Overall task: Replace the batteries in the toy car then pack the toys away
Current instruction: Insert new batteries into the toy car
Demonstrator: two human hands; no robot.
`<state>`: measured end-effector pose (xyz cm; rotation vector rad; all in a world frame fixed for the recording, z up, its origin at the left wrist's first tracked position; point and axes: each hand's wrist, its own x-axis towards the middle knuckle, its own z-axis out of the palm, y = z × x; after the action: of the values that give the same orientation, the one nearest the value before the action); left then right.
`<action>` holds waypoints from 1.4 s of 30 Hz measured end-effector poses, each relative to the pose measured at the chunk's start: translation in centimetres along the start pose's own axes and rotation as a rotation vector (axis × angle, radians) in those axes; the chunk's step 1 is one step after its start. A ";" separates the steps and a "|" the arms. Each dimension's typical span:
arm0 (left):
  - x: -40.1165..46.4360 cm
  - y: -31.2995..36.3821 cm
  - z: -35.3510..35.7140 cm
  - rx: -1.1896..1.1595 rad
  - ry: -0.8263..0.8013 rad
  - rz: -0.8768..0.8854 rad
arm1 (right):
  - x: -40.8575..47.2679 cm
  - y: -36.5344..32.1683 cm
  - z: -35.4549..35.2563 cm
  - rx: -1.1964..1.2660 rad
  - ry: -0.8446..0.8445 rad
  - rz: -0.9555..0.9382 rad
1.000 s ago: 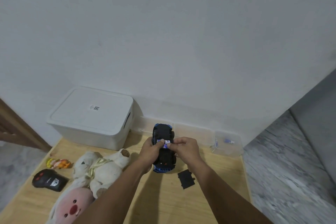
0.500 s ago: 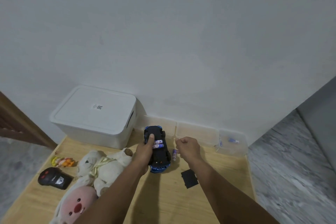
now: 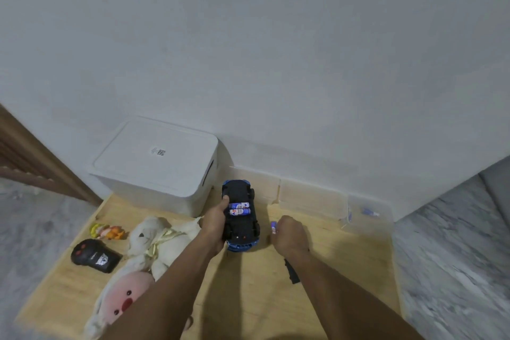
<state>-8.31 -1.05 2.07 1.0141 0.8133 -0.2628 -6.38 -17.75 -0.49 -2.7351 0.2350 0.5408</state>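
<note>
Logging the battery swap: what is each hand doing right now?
Left hand: grips the upturned toy car.
Right hand: fingers curled round a battery.

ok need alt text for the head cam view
A left hand holds an upturned blue toy car with two batteries in its open bay, while the right hand pinches a third battery beside it. Plush toys and a white storage box sit on the wooden table.

The wooden table (image 3: 248, 298) bears a white bin (image 3: 154, 168) (lidded), plush toys (image 3: 154, 243) and a black remote (image 3: 93, 255)
</note>
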 end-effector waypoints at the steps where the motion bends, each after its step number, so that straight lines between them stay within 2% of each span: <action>1: 0.0 0.0 0.0 -0.001 -0.024 0.004 | 0.1 0.1 0.0 -0.012 0.007 0.003; 4: -0.3 0.2 0.1 0.012 -0.052 0.027 | 0.2 0.2 -0.5 0.047 0.019 0.035; 9: -0.2 0.2 0.2 0.021 -0.052 0.052 | -0.2 -1.1 -2.4 0.676 0.072 0.093; 11: -0.2 0.1 0.4 0.023 -0.039 0.065 | -0.5 -1.7 -3.6 0.786 0.012 0.025; 15: -0.5 0.2 1.0 0.022 -0.057 0.069 | -1.5 -3.2 -5.2 0.532 -0.027 -0.300; 17: -0.7 0.4 1.2 0.017 -0.083 0.067 | -1.9 -3.7 -5.0 0.360 0.005 -0.374; 20: -1.2 0.6 1.4 0.031 -0.127 0.059 | -1.9 -4.2 -4.8 0.260 0.098 -0.426; 28: -1.1 0.6 1.3 0.038 -0.184 0.110 | -2.6 -4.3 -4.3 0.467 0.228 -0.371; 34: -0.7 0.3 1.4 0.062 -0.167 0.124 | -3.3 -3.7 -3.5 0.152 0.345 -0.588; 38: -0.6 -0.1 1.5 0.070 -0.139 0.142 | -4.0 -3.0 -3.3 0.024 0.318 -0.613; 42: -0.4 -0.7 1.6 0.095 -0.117 0.159 | -4.9 -2.3 -2.7 -0.124 0.367 -0.694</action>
<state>-8.21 -2.86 2.35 1.1354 0.6152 -0.2235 -9.47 -16.16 4.48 -2.7608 -0.6615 -0.1418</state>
